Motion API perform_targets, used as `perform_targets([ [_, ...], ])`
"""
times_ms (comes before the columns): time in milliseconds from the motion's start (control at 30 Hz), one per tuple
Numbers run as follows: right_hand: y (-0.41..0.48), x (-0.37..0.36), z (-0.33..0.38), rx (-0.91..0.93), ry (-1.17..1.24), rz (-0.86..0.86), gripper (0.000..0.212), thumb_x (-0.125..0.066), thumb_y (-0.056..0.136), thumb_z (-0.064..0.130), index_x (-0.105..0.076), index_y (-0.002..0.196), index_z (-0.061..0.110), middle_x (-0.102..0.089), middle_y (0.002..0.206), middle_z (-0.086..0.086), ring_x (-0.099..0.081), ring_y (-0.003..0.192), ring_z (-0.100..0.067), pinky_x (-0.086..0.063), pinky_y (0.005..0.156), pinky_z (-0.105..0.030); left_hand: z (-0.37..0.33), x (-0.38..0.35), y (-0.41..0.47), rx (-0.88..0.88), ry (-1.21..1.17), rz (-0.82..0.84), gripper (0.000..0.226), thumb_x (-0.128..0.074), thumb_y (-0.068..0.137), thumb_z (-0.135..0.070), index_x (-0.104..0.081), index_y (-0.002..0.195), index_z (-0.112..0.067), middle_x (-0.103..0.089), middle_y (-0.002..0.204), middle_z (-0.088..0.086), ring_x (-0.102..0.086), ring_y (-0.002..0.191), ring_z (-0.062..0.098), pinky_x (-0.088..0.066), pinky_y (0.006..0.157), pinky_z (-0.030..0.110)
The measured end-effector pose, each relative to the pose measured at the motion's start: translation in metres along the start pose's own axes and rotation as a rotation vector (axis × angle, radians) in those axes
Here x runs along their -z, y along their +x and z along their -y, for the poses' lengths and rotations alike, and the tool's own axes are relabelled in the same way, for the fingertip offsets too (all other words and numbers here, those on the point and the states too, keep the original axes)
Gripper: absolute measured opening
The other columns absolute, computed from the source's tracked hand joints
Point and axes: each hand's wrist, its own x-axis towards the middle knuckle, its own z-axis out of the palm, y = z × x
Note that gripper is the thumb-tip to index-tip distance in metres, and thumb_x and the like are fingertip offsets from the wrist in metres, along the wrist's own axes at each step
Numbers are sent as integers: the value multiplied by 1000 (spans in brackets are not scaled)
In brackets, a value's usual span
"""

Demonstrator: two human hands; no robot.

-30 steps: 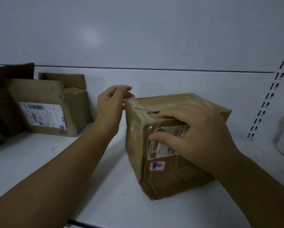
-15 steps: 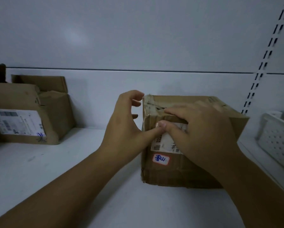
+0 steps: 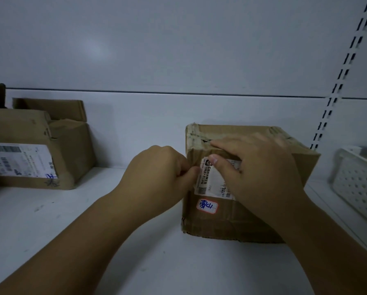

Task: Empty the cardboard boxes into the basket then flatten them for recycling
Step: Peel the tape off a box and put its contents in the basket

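A taped brown cardboard box [image 3: 225, 220] with a white shipping label and a small red-edged sticker stands closed on the white shelf [image 3: 93, 241]. My right hand [image 3: 261, 173] lies over its front top edge, fingers on the taped seam and thumb on the label. At the box's front left edge my left hand [image 3: 159, 177] has its fingers curled, pinching at the label's left edge or the tape there; I cannot tell which. The white perforated basket [image 3: 357, 184] stands at the far right.
Two more cardboard boxes sit at the left: one with a large label [image 3: 23, 150], and an opened one [image 3: 69, 133] behind it against the back wall. A slotted upright [image 3: 337, 88] runs up the wall behind the basket.
The box has turned to face me squarely. My left hand dropped from the top left corner to the front left edge and its fingers closed. The right hand stayed on top.
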Motion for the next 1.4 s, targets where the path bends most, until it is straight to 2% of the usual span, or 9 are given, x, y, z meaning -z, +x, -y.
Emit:
perform_targets([
  [167, 1, 2, -4, 30, 1, 15, 37, -50, 83, 46, -73, 99, 23, -75, 91, 2, -67, 79, -25, -42, 78, -43, 10, 17, 1, 13, -568, 90, 39, -64, 85, -15, -65, 48, -2, -54, 35, 2, -43, 31, 7, -37, 38, 16],
  [333, 2, 9, -7, 35, 181, 95, 53, -37, 78, 58, -70, 105, 27, -71, 100, 11, -61, 91, -13, -43, 90, -47, 29, 26, 5, -85, -712, -60, 30, -60, 69, -36, -62, 45, -20, -56, 45, -4, -48, 43, 4, -39, 46, 12],
  [467, 0, 16, -7, 70, 318, 121, 56, -40, 67, 75, -69, 90, 34, -61, 97, 26, -54, 94, -1, -32, 98, -42, 38, 30, 6, -172, -763, -190, 30, -56, 72, -33, -66, 52, -14, -59, 68, -5, -57, 69, 5, -45, 65, 16],
  [600, 0, 20, -5, 101, 384, 41, 69, -29, 60, 91, -61, 68, 30, -59, 83, 16, -54, 88, -7, -29, 89, -39, 37, 29, 6, -210, -996, -164, 36, -51, 73, -22, -63, 57, 7, -74, 100, -2, -64, 108, 20, -43, 98, 35],
  [700, -1, 18, -1, 120, 285, 33, 65, -37, 54, 91, -54, 66, 29, -57, 77, 13, -52, 83, -11, -31, 90, -40, 25, 26, 3, -259, -1220, -87, 39, -47, 75, -17, -62, 40, -15, -75, 76, 5, -71, 91, 27, -47, 98, 36],
  [800, -3, 16, 2, 166, 327, 6, 43, -56, 60, 65, -55, 69, 24, -57, 76, 8, -54, 78, -14, -41, 83, -42, 19, 24, 3, -186, -1359, -100, 38, -49, 73, -19, -53, 35, -20, -62, 52, 5, -68, 63, 27, -54, 84, 34],
  [900, -4, 19, 3, 243, 504, 38, 22, -60, 68, 41, -60, 79, 23, -60, 86, 7, -56, 83, -9, -48, 71, -31, 17, 25, 3, -134, -1394, -180, 39, -52, 74, -22, -50, 34, -21, -51, 45, 1, -58, 47, 20, -55, 71, 33],
  [1200, -1, 23, -3, 312, 583, 77, 15, -59, 72, 29, -68, 79, 19, -65, 75, 7, -59, 73, -6, -47, 64, -23, 2, 28, 2, 36, -1482, -297, 44, -49, 79, -17, -36, 37, -20, -27, 31, -5, -28, 29, 13, -42, 43, 23],
  [1400, 0, 23, -4, 284, 608, 40, 16, -57, 73, 28, -68, 82, 20, -64, 77, 11, -57, 77, -4, -44, 67, -16, 4, 36, 0, 50, -1727, -207, 19, -60, 70, -22, -51, 54, -18, -23, 35, -8, -22, 32, 8, -32, 38, 18],
])
